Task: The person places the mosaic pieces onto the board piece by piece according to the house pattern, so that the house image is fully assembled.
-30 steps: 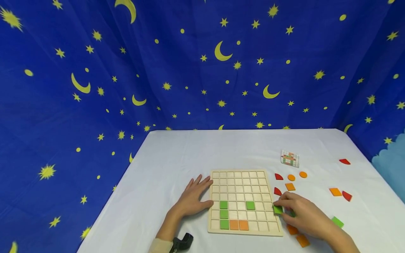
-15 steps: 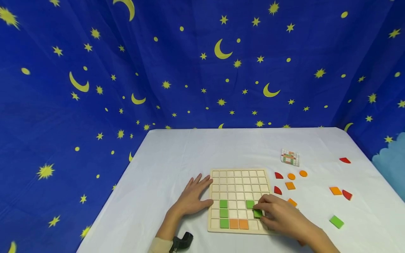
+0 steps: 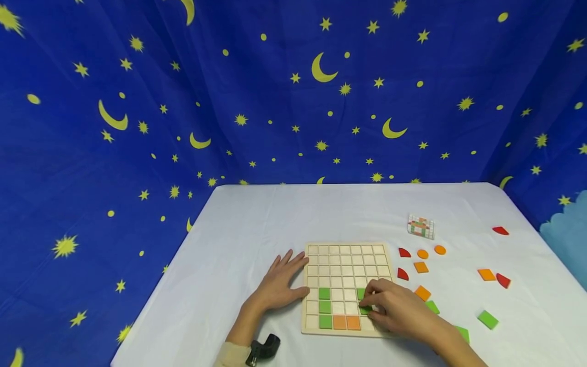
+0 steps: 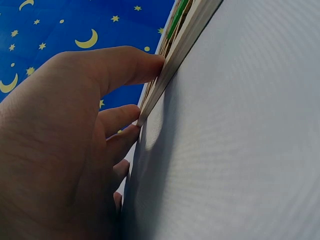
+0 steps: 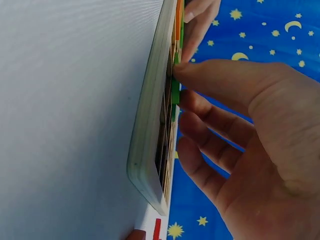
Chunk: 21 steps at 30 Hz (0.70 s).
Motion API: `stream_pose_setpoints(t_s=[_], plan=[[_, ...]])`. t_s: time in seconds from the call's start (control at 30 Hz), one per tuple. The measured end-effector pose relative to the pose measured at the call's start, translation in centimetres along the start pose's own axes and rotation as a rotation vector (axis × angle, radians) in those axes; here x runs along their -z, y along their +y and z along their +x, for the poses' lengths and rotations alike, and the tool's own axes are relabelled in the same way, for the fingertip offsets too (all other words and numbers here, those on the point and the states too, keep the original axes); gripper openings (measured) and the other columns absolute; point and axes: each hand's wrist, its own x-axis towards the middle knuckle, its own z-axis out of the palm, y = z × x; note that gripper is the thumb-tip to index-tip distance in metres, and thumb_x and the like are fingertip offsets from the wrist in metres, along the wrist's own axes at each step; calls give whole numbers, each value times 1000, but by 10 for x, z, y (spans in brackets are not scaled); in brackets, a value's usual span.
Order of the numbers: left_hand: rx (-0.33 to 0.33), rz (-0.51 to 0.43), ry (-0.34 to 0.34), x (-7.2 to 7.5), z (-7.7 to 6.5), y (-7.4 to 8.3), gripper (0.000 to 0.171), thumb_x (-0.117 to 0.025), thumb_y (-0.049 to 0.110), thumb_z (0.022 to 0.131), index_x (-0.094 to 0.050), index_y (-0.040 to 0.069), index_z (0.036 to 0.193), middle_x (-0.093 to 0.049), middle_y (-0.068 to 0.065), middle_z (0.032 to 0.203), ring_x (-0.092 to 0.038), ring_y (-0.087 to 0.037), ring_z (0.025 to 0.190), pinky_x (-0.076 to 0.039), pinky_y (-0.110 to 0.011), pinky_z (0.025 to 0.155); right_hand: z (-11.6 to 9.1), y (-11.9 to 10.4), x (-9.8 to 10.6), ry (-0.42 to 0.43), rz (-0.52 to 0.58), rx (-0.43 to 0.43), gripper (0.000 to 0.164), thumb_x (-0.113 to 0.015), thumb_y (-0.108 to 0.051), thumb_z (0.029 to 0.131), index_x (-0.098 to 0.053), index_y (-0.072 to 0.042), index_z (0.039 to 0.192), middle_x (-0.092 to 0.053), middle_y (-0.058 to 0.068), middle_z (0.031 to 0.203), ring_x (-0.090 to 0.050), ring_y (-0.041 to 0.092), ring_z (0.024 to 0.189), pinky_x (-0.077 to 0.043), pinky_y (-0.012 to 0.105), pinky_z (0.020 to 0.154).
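A wooden grid board lies on the white table, shown in the head view. Three green square tiles stand in a column at its lower left, and two orange square tiles sit in the bottom row. My right hand pinches a green square tile between thumb and fingertips, low over the cells right of centre. Just above it, another green tile is partly covered by the fingers. My left hand rests at the board's left edge, fingers spread, thumb touching the frame.
Right of the board lie loose red quarter-circles, orange circles, orange squares and green squares. A small pattern card lies behind them. A blue star-patterned cloth hangs beyond the table.
My right hand has carried the green tile leftward from beside the board to a cell below the right-hand green tile. The left hand stays at the board's edge.
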Motion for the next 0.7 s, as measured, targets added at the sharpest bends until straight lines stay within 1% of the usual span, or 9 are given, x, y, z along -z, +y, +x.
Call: stream_pose_setpoints(t_s=[0.13,0.33,0.5,0.63,0.7], plan=[[2,-1,-3,1,0,0,75,-58,54,87,-37,20,150,-28,4,155,-10,-22,145,-4,-44,116,0,-1,0,-4,20,12,19,-78,-19,78,-78,-21,97,-54,-19,97,-46,-2,78,-44,18,63],[6,8,-6,2,0,-1,75,-58,54,86,-37,20,150,-28,5,155,-11,-22,145,-4,-44,116,1,-2,-2,-3,16,14,19,-79,-21,78,-78,-21,97,-55,-17,97,-48,0,83,-46,20,65],[1,7,-4,1,0,-1,75,-58,54,86,-37,20,150,-28,5,155,-11,-22,145,-4,-44,116,0,-2,-1,14,3,10,20,-80,-21,77,-78,-20,96,-55,-18,95,-48,0,82,-45,20,65],[3,1,-8,1,0,0,75,-58,54,86,-37,20,150,-28,5,155,-10,-22,145,-4,-44,116,-5,0,5,57,-24,9,20,-80,-20,76,-76,-21,95,-57,-19,95,-52,1,85,-48,24,68],[8,-3,-10,1,0,0,75,-58,54,86,-37,20,150,-28,5,155,-10,-21,145,-4,-44,116,-9,2,12,60,-30,-13,20,-80,-20,76,-75,-23,96,-58,-20,96,-54,1,86,-50,27,69]])
